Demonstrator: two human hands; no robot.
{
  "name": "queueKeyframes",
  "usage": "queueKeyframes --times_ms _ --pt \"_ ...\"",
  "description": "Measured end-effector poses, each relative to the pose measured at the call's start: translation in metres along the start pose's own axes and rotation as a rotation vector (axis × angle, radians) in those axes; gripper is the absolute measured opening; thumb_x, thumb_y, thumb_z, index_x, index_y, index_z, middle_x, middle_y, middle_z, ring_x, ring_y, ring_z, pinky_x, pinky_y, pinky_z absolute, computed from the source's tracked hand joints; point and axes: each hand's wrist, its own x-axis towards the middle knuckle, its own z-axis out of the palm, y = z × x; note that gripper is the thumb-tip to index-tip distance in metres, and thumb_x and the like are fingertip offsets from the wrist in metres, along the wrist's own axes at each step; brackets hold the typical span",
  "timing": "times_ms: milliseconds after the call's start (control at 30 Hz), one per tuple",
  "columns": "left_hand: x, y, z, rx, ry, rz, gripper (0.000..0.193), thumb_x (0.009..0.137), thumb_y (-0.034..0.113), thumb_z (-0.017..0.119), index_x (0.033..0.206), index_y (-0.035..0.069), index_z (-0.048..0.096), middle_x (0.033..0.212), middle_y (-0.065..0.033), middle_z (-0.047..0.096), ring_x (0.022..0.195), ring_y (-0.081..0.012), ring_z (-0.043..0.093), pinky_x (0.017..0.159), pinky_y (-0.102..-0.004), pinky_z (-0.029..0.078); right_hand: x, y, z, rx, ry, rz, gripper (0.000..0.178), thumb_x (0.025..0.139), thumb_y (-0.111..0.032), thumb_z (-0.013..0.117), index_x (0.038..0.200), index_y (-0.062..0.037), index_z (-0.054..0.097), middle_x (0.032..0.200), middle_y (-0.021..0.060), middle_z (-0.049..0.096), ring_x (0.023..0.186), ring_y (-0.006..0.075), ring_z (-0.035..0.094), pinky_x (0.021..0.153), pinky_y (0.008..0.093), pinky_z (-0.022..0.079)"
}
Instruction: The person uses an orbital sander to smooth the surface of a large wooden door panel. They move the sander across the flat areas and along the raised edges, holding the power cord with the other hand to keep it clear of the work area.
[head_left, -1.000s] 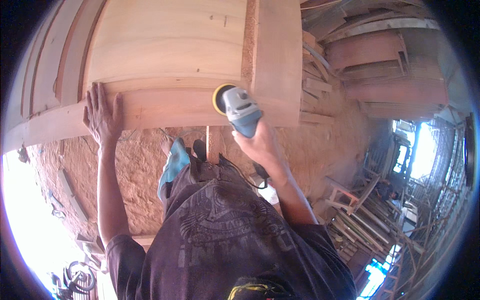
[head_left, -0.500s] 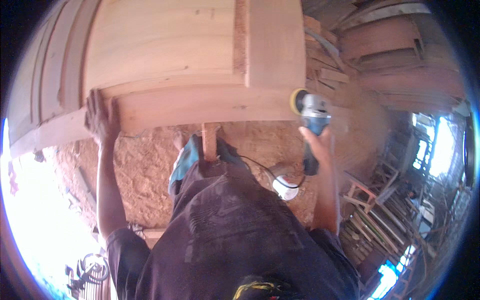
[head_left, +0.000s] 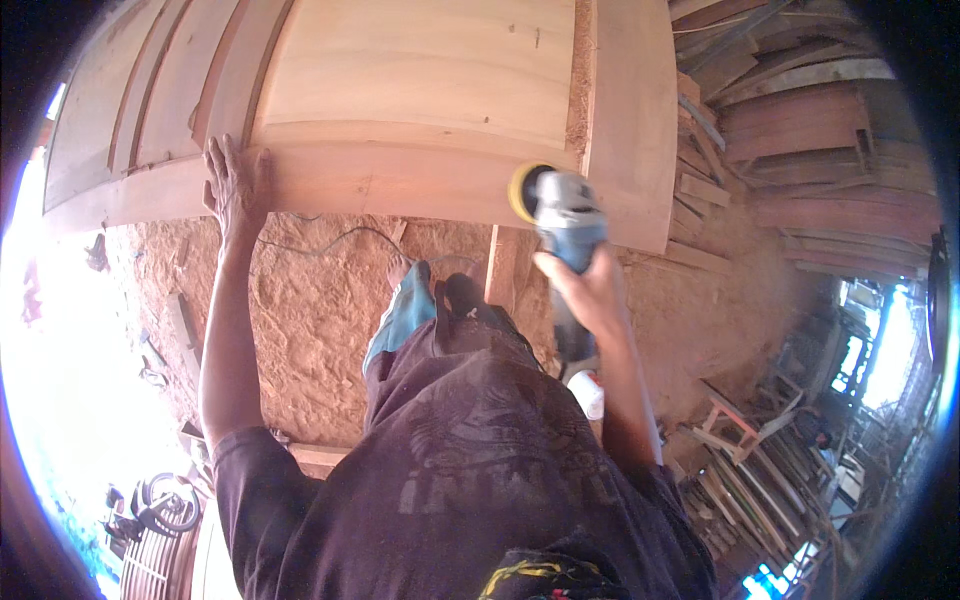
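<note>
A large wooden panelled door (head_left: 400, 170) lies flat in front of me, its near rail running left to right. My left hand (head_left: 238, 190) rests on that rail toward the left, fingers spread and palm down, holding nothing. My right hand (head_left: 596, 288) is wrapped round the blue body of an angle grinder (head_left: 574, 228) with a silver head. Its round yellow pad (head_left: 523, 192) is tilted against the near rail, left of the door's right corner. My palm hides part of the grinder's body.
Sawdust covers the ground (head_left: 310, 330) below the door. A white container (head_left: 587, 394) stands by my right forearm, partly hidden. Stacked boards (head_left: 800, 150) fill the far right, and timber strips (head_left: 765, 490) lie at lower right. A thin cable (head_left: 340, 236) runs below the rail.
The grinder in my right hand has moved left along the near rail, away from the door's right corner. My left hand stays at about the same place on the rail. The whole view has shifted.
</note>
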Motion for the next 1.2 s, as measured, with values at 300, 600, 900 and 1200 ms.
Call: queueKeyframes --times_ms 300,600,900,1200 --pt "-0.003 0.013 -0.014 0.063 -0.024 -0.034 0.091 0.114 0.069 0.041 0.176 0.003 0.032 0.185 -0.0192 0.028 0.172 -0.0369 0.021 0.135 -0.0577 0.017 0.017 -0.114 0.150 -0.199 -0.164 -0.382 0.052 0.087 -0.032 0.087 0.113 0.0065 0.065 0.099 0.0345 0.074 0.098 0.0557 0.074 0.087 0.0602 0.060" --pt "-0.006 0.008 -0.011 0.072 0.007 -0.037 0.093 0.112 0.070 0.043 0.176 0.003 0.033 0.184 -0.0193 0.029 0.172 -0.0364 0.022 0.135 -0.0576 0.018 0.014 -0.064 0.090 -0.329 -0.014 -0.162 0.059 0.088 -0.035 0.088 0.123 0.0057 0.065 0.111 0.0346 0.076 0.106 0.0538 0.075 0.092 0.0588 0.060" --pt "0.000 -0.013 0.009 0.104 0.013 -0.011 0.090 0.113 0.071 0.040 0.177 0.008 0.032 0.184 -0.0180 0.030 0.171 -0.0359 0.025 0.134 -0.0596 0.019 0.007 -0.006 0.004 -0.286 0.072 0.042 0.065 0.086 -0.030 0.087 0.135 0.0057 0.063 0.122 0.0349 0.075 0.115 0.0522 0.074 0.101 0.0576 0.059" --pt "0.008 -0.047 0.024 0.170 -0.027 -0.012 0.090 0.115 0.071 0.034 0.179 0.008 0.025 0.187 -0.0156 0.021 0.174 -0.0345 0.016 0.136 -0.0586 0.017 0.009 0.067 -0.076 -0.187 0.167 0.131 0.072 0.084 -0.031 0.090 0.139 0.0056 0.061 0.124 0.0338 0.075 0.117 0.0506 0.074 0.100 0.0556 0.060"
